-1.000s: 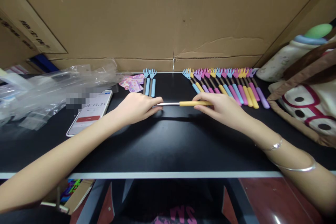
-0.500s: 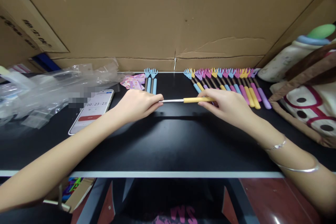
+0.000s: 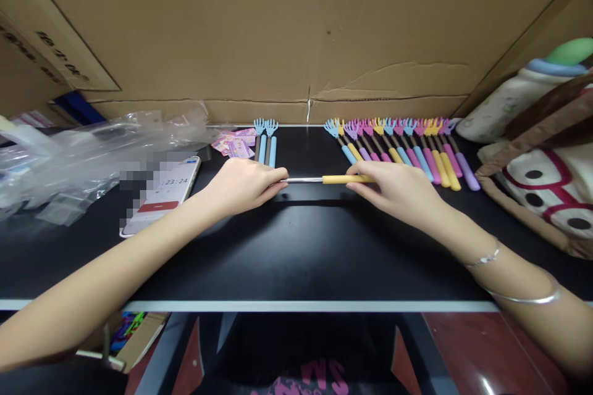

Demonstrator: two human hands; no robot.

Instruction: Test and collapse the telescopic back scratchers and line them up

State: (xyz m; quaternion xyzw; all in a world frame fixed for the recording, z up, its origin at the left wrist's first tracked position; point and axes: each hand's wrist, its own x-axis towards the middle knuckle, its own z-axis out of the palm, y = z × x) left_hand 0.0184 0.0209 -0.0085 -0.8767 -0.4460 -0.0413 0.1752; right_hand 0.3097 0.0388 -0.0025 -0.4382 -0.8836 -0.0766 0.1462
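Note:
A back scratcher with a yellow grip and a thin metal rod lies level between my two hands, above the black table. My left hand pinches the rod's left end, and whatever sits at that tip is hidden in the fingers. Around the right part of the grip, the fingers of my right hand are closed. Two blue back scratchers lie side by side behind my left hand. Beyond my right hand is a row of several back scratchers in blue, yellow, pink and purple, with hand-shaped heads toward the cardboard.
Left on the table are clear plastic bags, a phone showing a timer and pink printed cards. A bag with a cartoon print and a pale bottle stand right. Cardboard walls the back.
Both hands stay on the back scratcher. My right hand has shifted very slightly left and down, and the grip with it.

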